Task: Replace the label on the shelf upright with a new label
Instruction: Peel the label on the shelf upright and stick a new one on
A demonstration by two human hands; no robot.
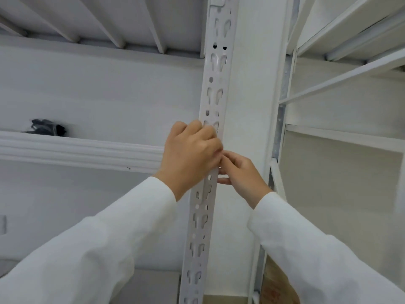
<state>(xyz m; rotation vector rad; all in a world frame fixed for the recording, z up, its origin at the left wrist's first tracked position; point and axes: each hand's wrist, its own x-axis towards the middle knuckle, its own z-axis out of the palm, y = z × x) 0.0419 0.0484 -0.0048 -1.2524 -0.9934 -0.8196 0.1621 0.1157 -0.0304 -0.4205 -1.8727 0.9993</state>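
The white slotted shelf upright (213, 88) runs from the top centre down to the bottom of the head view. My left hand (190, 154) lies over its front face at mid height, fingers curled against the metal. My right hand (240, 172) sits just below and to the right. Its thumb and fingertips pinch a thin white strip, the label (223, 176), at the upright's right edge. Most of the label is hidden under my two hands.
A white shelf beam (76, 148) runs left of the upright, with a dark bundle (47, 127) on that shelf. More white shelving (341, 137) stands to the right. A brown cardboard box (278, 286) sits at the bottom right.
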